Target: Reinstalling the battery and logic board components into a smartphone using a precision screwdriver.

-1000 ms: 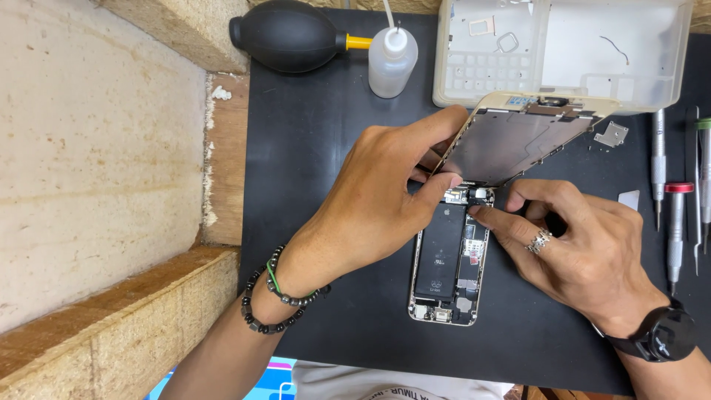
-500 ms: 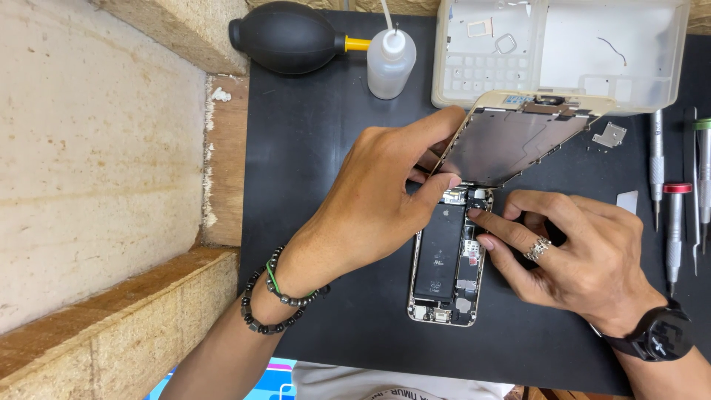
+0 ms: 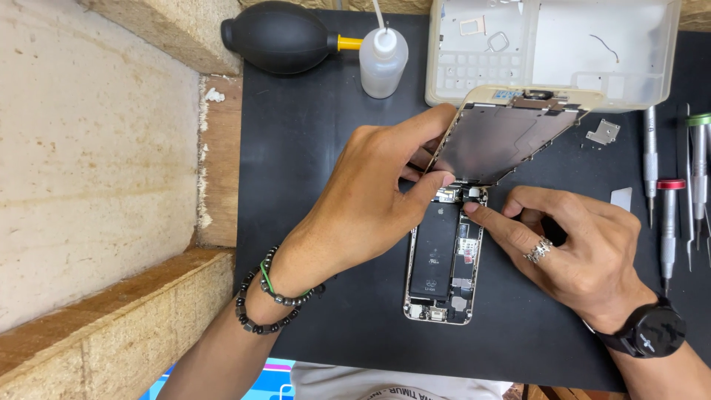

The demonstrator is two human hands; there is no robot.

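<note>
Smartphone [image 3: 442, 259], opened up, lies flat on a black work mat [image 3: 311, 163] on the tabletop, battery and boards exposed, its bottom end toward the person. Its screen panel [image 3: 503, 137] is swung up from the top edge, tilted, metal backplate facing the camera. Left hand [image 3: 370, 200] pinches the panel's lower left edge between thumb and fingers, holding it raised; beaded bracelets on that wrist. Right hand [image 3: 570, 244], fingers curled, index fingertip pressed on the connector area at the phone's top right, just under the panel; ring on one finger, black watch [image 3: 644, 330] on the wrist. Behind the panel, a whitish plastic parts tray [image 3: 666, 67]. Far left of it, a black dust blower [image 3: 281, 37] and a small clear squeeze bottle [image 3: 383, 63]. Small metal bracket [image 3: 603, 132] lies loose on the mat. Precision screwdrivers [image 3: 669, 222] lined up along the right edge.
</note>
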